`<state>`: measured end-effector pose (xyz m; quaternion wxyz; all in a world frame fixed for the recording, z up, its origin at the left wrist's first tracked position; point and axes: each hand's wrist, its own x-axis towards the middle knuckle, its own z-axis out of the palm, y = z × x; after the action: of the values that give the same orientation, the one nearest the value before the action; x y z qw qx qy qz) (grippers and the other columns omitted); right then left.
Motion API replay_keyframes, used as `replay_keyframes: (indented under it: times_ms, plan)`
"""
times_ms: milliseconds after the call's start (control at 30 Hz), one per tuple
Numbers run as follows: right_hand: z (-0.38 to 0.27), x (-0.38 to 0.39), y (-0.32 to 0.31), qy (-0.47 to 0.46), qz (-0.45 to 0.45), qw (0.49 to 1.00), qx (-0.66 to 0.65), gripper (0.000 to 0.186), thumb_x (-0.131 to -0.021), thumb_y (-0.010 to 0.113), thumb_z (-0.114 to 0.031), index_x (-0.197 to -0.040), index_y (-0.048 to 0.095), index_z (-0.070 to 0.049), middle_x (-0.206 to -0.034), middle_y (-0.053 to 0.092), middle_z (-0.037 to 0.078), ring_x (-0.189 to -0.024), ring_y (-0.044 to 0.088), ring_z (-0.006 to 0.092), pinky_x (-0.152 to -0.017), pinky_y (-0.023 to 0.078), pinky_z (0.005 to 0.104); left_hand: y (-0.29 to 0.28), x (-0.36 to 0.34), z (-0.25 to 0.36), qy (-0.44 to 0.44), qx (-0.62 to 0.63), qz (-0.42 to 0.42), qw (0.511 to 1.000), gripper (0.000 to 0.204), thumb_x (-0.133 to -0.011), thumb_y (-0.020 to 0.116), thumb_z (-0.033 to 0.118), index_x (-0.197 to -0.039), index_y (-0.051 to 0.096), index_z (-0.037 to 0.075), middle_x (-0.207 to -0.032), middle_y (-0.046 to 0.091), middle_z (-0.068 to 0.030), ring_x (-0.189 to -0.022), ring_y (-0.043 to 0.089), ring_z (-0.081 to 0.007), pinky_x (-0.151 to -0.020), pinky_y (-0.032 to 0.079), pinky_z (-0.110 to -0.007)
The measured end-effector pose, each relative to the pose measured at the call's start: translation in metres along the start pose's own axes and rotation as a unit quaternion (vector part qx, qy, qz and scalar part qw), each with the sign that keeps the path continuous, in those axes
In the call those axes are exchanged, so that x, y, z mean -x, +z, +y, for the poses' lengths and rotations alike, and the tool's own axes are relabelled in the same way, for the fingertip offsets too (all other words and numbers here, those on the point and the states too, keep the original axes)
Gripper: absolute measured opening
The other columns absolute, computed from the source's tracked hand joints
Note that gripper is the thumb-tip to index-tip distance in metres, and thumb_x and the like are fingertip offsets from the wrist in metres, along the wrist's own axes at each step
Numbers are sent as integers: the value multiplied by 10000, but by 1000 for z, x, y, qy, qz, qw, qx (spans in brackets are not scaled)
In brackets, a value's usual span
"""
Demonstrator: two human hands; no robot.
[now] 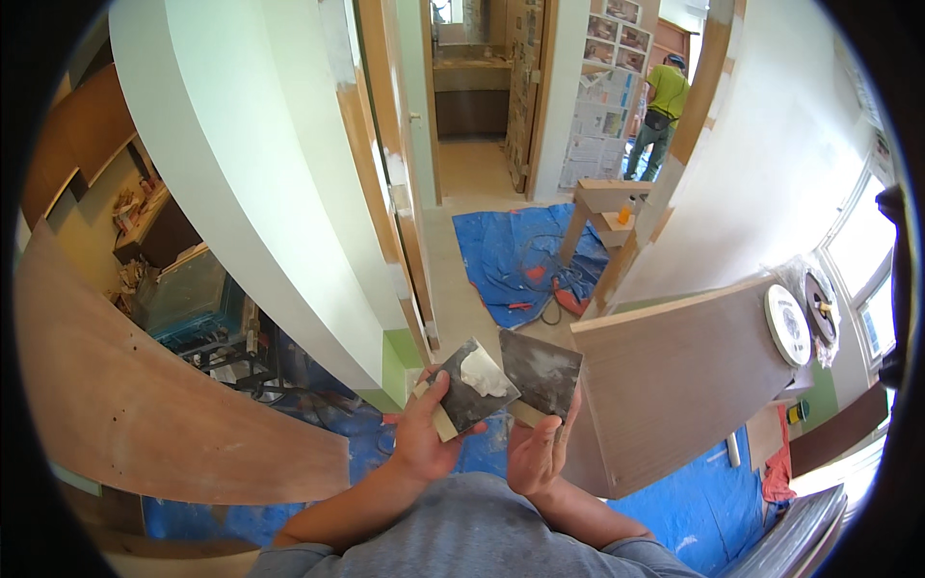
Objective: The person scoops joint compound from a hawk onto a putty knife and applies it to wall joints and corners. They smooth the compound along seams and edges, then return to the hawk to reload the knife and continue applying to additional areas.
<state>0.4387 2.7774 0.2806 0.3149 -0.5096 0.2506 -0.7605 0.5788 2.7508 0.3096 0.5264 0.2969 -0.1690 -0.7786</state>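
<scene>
In front of my chest, my left hand is closed round the pale handle edge of a dark, square-bladed putty knife. A lump of white putty lies on that blade. My right hand grips a second putty knife by its pale lower edge, the fingers stretched along its right side. Whitish smears cover part of this second blade. The two blades are held side by side, their near corners very close or touching; I cannot tell which.
A curved wooden panel fills the left. At right stands a brown board with a round white lid. Blue sheeting with a cord covers floor ahead, near a wooden stand. Another person stands in the far doorway.
</scene>
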Motion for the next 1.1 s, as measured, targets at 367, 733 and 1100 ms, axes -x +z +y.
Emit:
replay_keyframes:
  times_ms: [367,733,1100]
  plan:
    - [77,-61,-12,73,-290,875,380,508,-1136,410,-297,-1574,407,-39,-1463,481,162,-1270,514,259,-1022,457,377,-30,-88,70,-12,54,-46,997,257,-1059,570,302,-1287,525,191,-1144,707,-49,-959,741,-215,-593,622,-371]
    - [137,-107,79,26,-42,997,61,583,-1139,372,-275,-1590,194,50,-1429,540,180,-1158,613,249,-1012,488,415,-62,-170,160,-62,16,-70,995,176,-1077,536,291,-1215,537,182,-1131,693,-46,-972,730,-203,-637,627,-408]
    - [196,-207,45,352,98,927,-89,364,-1092,518,-273,-1401,523,-81,-1183,664,66,-977,682,204,-687,533,333,-64,-196,195,-20,87,-93,992,239,-1072,515,253,-1278,525,133,-1183,707,-128,-935,769,-281,-558,663,-392]
